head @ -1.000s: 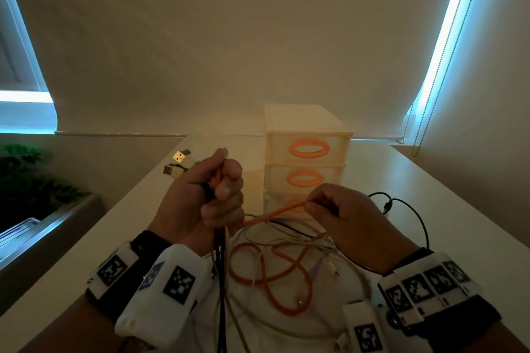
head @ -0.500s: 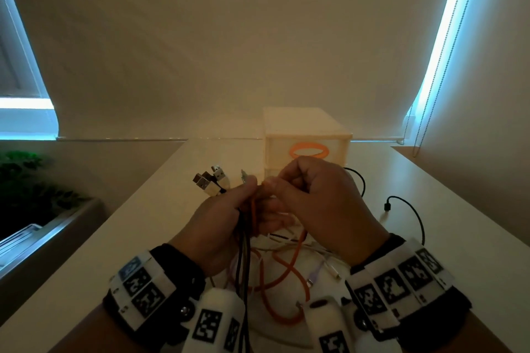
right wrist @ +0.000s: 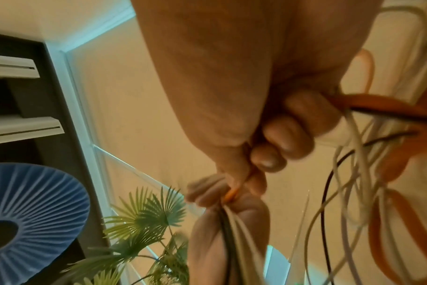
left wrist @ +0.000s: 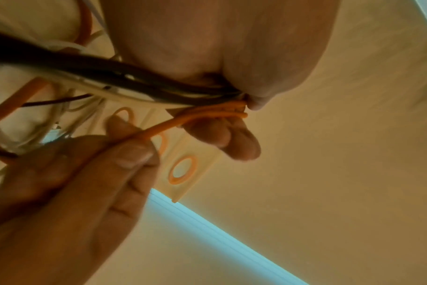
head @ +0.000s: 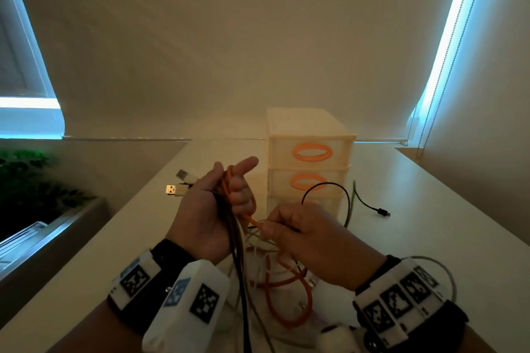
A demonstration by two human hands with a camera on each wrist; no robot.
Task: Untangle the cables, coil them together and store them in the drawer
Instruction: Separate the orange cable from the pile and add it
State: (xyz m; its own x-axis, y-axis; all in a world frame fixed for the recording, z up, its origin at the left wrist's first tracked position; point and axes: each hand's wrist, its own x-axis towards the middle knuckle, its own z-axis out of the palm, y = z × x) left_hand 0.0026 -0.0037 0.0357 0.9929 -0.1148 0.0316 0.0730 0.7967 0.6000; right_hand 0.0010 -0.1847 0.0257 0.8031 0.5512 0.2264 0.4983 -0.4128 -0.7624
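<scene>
Left hand (head: 212,209) clamped round gathered plug ends of thin dark, white and orange rubbery cables (head: 229,226); right hand (head: 304,238) pinching the orange strand (head: 252,221). Loose loops sprawled across the pale tabletop (head: 430,238) before the shut cream plastic drawer tower (head: 309,157) (orange handles). Likely to snag and tighten if tugged hard.

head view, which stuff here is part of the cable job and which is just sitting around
Part of the job:
- orange cable, held by left hand, pinched by right hand
- dark cables in the left hand
- black cable on the table
- drawer unit

Just there:
- plant
- window blind
</scene>
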